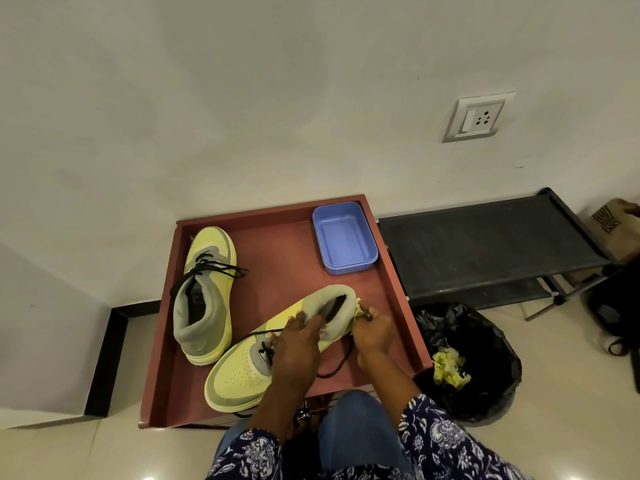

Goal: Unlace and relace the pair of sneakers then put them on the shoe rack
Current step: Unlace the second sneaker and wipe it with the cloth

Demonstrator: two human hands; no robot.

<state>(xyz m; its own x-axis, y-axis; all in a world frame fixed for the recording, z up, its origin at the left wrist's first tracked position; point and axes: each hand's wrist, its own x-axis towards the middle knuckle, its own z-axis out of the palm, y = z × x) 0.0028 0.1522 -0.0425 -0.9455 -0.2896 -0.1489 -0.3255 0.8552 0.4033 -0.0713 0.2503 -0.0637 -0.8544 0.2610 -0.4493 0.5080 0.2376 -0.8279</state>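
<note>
Two yellow-green and grey sneakers with black laces lie on a red-brown tray (277,244). The far sneaker (204,292) stands upright at the left, its laces loose. The near sneaker (263,355) lies diagonally, toe toward me. My left hand (298,344) grips its tongue and collar near the lace (337,365), which trails onto the tray. My right hand (372,329) pinches a crumpled yellow wad (358,306) at the shoe's heel opening. The black shoe rack (485,247) stands to the right of the tray.
An empty blue plastic box (343,237) sits at the tray's far right corner. A black bin bag (485,362) with yellow crumpled paper stands right of the tray. A wall with a socket (479,116) is behind. A brown bag (613,223) lies beyond the rack.
</note>
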